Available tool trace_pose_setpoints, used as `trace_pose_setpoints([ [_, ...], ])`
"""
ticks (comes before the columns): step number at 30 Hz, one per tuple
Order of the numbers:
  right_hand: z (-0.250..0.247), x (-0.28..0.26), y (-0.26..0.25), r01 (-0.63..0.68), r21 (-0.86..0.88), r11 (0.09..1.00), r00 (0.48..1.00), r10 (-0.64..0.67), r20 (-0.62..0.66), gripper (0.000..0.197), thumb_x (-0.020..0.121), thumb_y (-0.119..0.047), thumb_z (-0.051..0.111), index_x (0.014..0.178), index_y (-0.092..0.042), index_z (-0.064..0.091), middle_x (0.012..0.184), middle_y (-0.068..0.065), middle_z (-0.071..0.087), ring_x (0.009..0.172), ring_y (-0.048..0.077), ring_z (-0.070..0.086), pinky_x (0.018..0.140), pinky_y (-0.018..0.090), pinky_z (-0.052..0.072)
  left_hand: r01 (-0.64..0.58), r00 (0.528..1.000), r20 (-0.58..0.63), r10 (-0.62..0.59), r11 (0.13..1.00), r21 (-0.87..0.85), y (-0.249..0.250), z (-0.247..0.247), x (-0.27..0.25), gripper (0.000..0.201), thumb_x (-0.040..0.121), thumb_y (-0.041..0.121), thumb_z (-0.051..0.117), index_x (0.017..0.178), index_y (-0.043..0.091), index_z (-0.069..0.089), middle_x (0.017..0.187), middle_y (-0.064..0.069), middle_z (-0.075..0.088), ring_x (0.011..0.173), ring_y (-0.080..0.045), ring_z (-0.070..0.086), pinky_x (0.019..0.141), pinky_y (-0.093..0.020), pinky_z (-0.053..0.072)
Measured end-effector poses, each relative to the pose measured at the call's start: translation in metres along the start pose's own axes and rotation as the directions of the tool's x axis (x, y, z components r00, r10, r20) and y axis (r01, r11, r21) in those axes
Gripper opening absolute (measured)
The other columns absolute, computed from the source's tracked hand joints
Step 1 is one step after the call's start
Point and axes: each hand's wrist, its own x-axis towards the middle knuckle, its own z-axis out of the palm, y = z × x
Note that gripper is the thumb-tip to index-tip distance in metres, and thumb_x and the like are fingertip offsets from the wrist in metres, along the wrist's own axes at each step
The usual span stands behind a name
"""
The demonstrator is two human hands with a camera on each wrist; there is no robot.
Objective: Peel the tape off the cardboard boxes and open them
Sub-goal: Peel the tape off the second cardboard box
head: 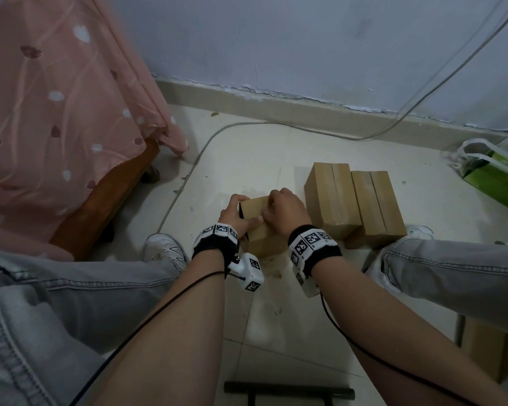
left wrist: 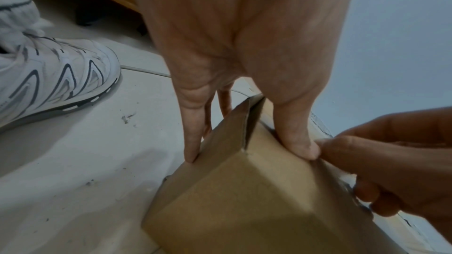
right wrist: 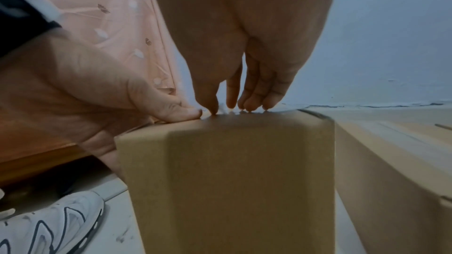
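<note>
A small brown cardboard box (head: 264, 244) stands on the floor between my knees. My left hand (head: 233, 210) grips its left side, with the thumb (left wrist: 302, 146) lying on top and the fingers (left wrist: 190, 148) down the side wall. A side flap (left wrist: 227, 128) stands slightly ajar there. My right hand (head: 282, 210) is curled over the top of the box (right wrist: 232, 181). Its fingertips (right wrist: 247, 104) and thumb pinch a wrinkled bit of clear tape (right wrist: 223, 108) at the top seam, right beside the left thumb.
Two taped boxes (head: 332, 197) (head: 377, 206) lie side by side just right of my right hand. A green bag (head: 499, 177) sits far right and a cable (head: 188, 171) runs across the tiles. A bed with pink cloth (head: 56, 112) is on the left. White shoes (head: 165, 249) flank the box.
</note>
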Motion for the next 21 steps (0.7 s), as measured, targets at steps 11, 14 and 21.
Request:
trace_pose_setpoints([
  [11, -0.002, 0.003, 0.006, -0.026, 0.031, 0.999, 1.0, 0.026, 0.01, 0.015, 0.091, -0.015, 0.052, 0.098, -0.005, 0.059, 0.101, 0.014, 0.06, 0.095, 0.03, 0.057, 0.081, 0.037, 0.047, 0.017, 1.0, 0.008, -0.016, 0.999, -0.033, 0.002, -0.001, -0.004, 0.058, 0.069, 0.04, 0.083, 0.112, 0.041, 0.043, 0.109, -0.009, 0.063, 0.097, -0.032, 0.064, 0.077, -0.055, 0.059],
  [14, -0.004, 0.003, 0.01, 0.0, 0.074, 0.997, 0.999, -0.003, 0.037, 0.019, 0.087, -0.024, 0.061, 0.095, -0.006, 0.06, 0.099, 0.012, 0.061, 0.092, 0.028, 0.057, 0.08, 0.038, 0.049, 0.022, 1.0, 0.011, -0.022, 0.999, -0.038, 0.001, -0.001, -0.003, 0.067, 0.054, 0.052, 0.082, 0.108, 0.044, 0.044, 0.111, -0.008, 0.063, 0.099, -0.032, 0.063, 0.077, -0.055, 0.059],
  [21, -0.004, 0.007, 0.004, -0.012, 0.033, 0.999, 1.0, 0.012, 0.024, 0.017, 0.087, -0.018, 0.058, 0.097, -0.005, 0.06, 0.099, 0.013, 0.063, 0.094, 0.03, 0.058, 0.079, 0.036, 0.049, 0.006, 1.0, 0.004, -0.006, 1.0, -0.023, -0.001, 0.0, 0.001, 0.072, 0.044, 0.061, 0.076, 0.106, 0.047, 0.042, 0.112, -0.008, 0.062, 0.1, -0.031, 0.062, 0.079, -0.055, 0.058],
])
